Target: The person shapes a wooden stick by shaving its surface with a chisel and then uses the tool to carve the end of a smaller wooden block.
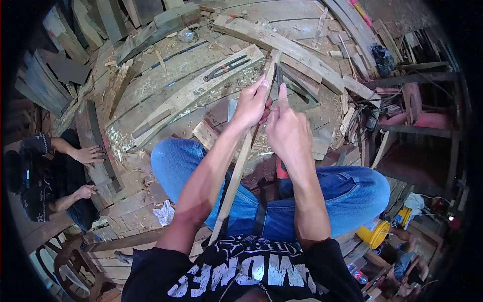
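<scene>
Head view, left hand: your left hand (253, 103) is closed round the wood strip (236, 181), thumb along its upper stretch.
Head view, right hand: your right hand (289, 126) is wrapped on a dark tool (279, 78), index finger laid out along it; most of the grip is hidden under your fingers.
Wood strip: long, narrow, pale; runs slanting from past your fingertips, between your forearms, down to your lap.
Dark tool: just beside the strip's far end; contact with the wood, can't tell.
Red piece: a red piece (282, 168) shows below your right wrist; can't tell if it belongs to the tool.
Your legs: blue jeans (337, 201), knees bent out to both sides.
Pincers: pincers (226, 68) lie on a pale board (173, 103), left of your hands.
Beam: thick beam (297, 50) on the floor, beyond the strip's far end.
Floor: wood chips and offcuts scattered about; crumpled white cloth (164, 214) near your left elbow.
Co-worker: seated person (40, 176) at far left, both hands on a dark plank (90, 126).
Lower right: yellow bucket (371, 235), another person (402, 259) near it.
</scene>
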`<control>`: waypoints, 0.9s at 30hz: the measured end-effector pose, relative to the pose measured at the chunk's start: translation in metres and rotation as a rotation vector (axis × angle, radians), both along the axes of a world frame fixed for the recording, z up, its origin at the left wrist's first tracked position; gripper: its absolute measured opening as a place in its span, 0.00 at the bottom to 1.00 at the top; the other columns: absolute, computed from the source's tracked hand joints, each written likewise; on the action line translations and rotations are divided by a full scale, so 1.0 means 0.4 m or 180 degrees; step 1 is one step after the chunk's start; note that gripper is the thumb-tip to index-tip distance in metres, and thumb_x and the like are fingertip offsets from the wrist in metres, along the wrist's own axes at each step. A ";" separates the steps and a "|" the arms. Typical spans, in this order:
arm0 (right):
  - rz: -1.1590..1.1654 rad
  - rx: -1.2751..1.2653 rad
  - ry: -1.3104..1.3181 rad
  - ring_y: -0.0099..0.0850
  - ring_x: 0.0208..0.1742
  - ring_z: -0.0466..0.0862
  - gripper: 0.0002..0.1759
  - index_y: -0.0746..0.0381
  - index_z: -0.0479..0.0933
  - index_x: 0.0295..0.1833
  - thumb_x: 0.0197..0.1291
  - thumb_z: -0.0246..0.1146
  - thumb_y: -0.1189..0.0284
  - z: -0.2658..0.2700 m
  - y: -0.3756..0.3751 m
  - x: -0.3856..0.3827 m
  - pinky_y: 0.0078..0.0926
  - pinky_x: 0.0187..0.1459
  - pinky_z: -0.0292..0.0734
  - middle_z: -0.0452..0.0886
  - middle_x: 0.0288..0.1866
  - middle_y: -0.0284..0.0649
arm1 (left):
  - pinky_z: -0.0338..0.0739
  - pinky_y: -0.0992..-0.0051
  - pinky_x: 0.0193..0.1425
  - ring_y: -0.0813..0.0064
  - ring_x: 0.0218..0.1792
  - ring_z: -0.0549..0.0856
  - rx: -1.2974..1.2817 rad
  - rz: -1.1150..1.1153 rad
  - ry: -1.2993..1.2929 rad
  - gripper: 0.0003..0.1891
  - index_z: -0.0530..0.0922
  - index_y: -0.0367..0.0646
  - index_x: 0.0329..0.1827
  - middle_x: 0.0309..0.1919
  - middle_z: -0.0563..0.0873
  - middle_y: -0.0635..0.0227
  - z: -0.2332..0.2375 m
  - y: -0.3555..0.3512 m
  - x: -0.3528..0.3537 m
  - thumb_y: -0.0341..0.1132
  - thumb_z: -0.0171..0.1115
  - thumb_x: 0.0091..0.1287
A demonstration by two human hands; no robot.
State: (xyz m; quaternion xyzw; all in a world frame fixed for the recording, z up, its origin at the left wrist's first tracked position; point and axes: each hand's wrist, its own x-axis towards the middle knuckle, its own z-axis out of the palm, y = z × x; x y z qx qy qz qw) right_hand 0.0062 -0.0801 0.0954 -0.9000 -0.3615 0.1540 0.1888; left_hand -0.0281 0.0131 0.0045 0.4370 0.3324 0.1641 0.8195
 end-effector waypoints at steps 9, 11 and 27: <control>0.0064 -0.0060 -0.0222 0.58 0.33 0.83 0.29 0.66 0.66 0.69 0.63 0.53 0.69 -0.026 0.013 0.005 0.55 0.43 0.77 0.80 0.27 0.62 | 0.70 0.76 0.24 0.83 0.19 0.74 0.1179 0.0213 0.0221 0.22 0.69 0.48 0.71 0.20 0.77 0.71 -0.044 0.004 0.009 0.42 0.49 0.76; 0.0101 -0.0031 -0.0176 0.58 0.33 0.83 0.29 0.67 0.66 0.69 0.62 0.52 0.69 -0.028 0.021 0.013 0.55 0.43 0.77 0.80 0.27 0.62 | 0.71 0.76 0.25 0.83 0.21 0.74 0.1189 0.0234 0.0265 0.22 0.70 0.48 0.71 0.20 0.77 0.71 -0.041 0.006 0.009 0.41 0.49 0.76; -0.0040 0.0350 -0.0127 0.56 0.31 0.83 0.30 0.64 0.64 0.71 0.62 0.54 0.71 -0.049 0.008 0.036 0.49 0.37 0.77 0.80 0.28 0.60 | 0.64 0.81 0.16 0.87 0.16 0.70 0.0346 0.0111 0.0170 0.23 0.68 0.44 0.71 0.20 0.72 0.77 0.012 -0.009 -0.017 0.41 0.49 0.76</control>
